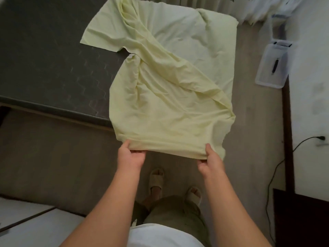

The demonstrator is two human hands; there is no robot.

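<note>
Sheet: pale yellow-green sheet [160, 97], creased, spread over the right part of the mattress [44, 56] and pulled off its near edge toward the person.
Sheet position: the far portion lies flat on the mattress; the near portion hangs in the air above the floor [249, 122], stretched between both hands.
Sheet detail: one corner flap lies out to the left on the bare dark mattress surface; a small white tag [130, 56] shows at the fold beside it.
Left hand: left hand [132, 155] grips the near hem at its left end, thumb on top, fingers curled beneath the cloth.
Right hand: right hand [211, 160] pinches the same hem at its right end (thumb over the fabric, fingers under it).
Hem state: taut and roughly level between the two grips.
Mattress: dark grey, quilted, uncovered on the left side.
Feet: two sandals [156, 180] on the floor, directly below the held hem.
Surroundings: a clear plastic bin [272, 63] stands on the floor at right, well apart from the sheet; a black cable [274, 173] runs along the wall to a socket.
</note>
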